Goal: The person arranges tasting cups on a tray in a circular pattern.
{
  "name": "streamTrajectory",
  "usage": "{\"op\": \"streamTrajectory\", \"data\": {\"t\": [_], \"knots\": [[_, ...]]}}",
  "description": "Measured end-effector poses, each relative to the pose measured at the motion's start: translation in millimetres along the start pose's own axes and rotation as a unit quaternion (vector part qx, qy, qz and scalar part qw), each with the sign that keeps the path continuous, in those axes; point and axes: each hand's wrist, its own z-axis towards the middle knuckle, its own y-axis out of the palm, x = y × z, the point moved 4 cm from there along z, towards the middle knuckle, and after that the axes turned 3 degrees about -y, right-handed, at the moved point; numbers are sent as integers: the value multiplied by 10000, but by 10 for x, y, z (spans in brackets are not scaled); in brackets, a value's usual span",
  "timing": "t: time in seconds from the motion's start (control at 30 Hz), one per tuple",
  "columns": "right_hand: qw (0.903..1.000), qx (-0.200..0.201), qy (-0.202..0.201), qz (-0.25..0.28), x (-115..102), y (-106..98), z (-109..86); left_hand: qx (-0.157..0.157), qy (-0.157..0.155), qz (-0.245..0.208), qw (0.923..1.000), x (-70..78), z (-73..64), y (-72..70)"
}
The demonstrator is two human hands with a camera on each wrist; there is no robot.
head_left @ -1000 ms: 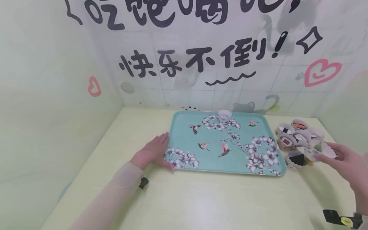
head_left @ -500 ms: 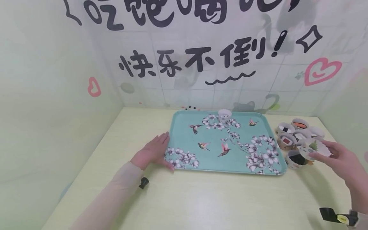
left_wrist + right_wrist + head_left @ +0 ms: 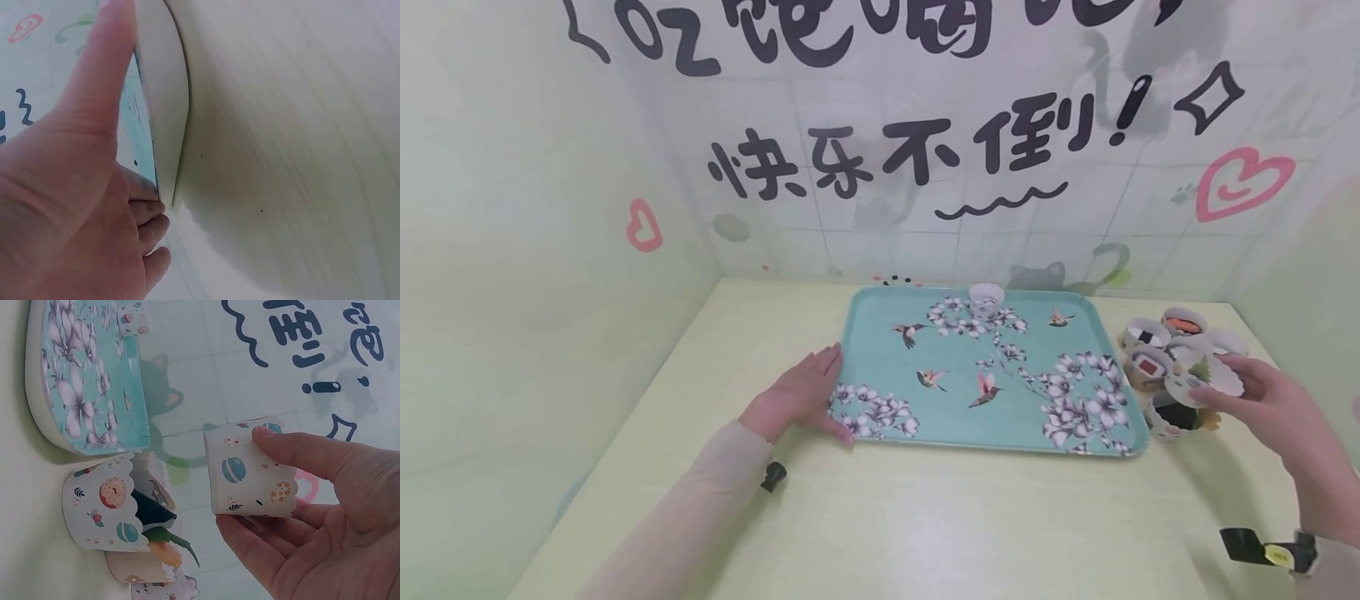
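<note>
My right hand [image 3: 1273,400] pinches a white paper baking cup [image 3: 250,469] printed with macarons and cookies, thumb on one side and fingers on the other. In the head view a green leafy piece shows inside this cup, which overlaps the other cups there. My left hand [image 3: 801,396] rests against the left end of the turquoise tray [image 3: 955,421], its fingers extended along the side and its thumb near the front corner. The left wrist view has the thumb [image 3: 94,81] lying along the tray's edge. Near the tray's back edge stands one paper cup [image 3: 987,302].
Right of the tray, several paper cups are grouped close together. One contains a red square piece [image 3: 1147,367], another something orange [image 3: 1182,325]. The nearest cup [image 3: 100,506] holds a dark piece and an orange flower with a green leaf. A printed wall [image 3: 895,250] closes off the back.
My right hand has carried the held cup leftward over the cup group, toward the tray. My left hand stays at the tray's left end.
</note>
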Motion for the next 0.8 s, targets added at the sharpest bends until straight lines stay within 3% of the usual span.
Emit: {"op": "streamTrajectory", "data": {"t": [0.17, 0.4, 0.8], "knots": [[9999, -75, -40, -100, -49, 28, 49, -29, 25, 24, 10000, 7, 1, -13], [9988, -152, -289, 362, -107, 110, 127, -26, 58, -16, 10000, 25, -26, -33], [9974, -375, -516, 321, -259, 161, 180, -16, 75, -39, 10000, 14, -6, -21]]}}
